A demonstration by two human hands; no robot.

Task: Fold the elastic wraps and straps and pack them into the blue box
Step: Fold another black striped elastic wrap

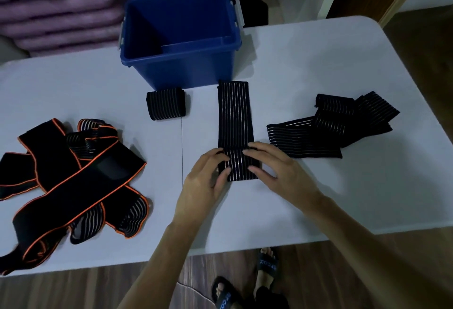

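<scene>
A striped black elastic wrap [234, 122] was laid flat and lengthwise on the white tabletop [318, 58], its far end nearly touching the blue box [180, 71]. The near end had been turned over on itself, so a folded section lay doubled at the person's side. This section was held by both hands. The left hand [204, 181] was seen with fingers curled round the left edge of the fold, thumb pressed on top. The right hand [272, 169] was spread across the right edge, fingers bent over the fold and thumb pinching at the near corner. The hold was judged to keep the fold square while the next turn was made.

The blue box stood open at the far middle of the tabletop; nothing could be seen inside it. One wrap already folded into a compact bundle [166, 104] was set just in front of the box, probably staged for packing. A loose pile of further striped wraps [331, 125] lay to the right, well apart from the box. Orange-edged straps [73, 178] were heaped at the left, tangled and unfolded. Most of the work was judged undone.
</scene>
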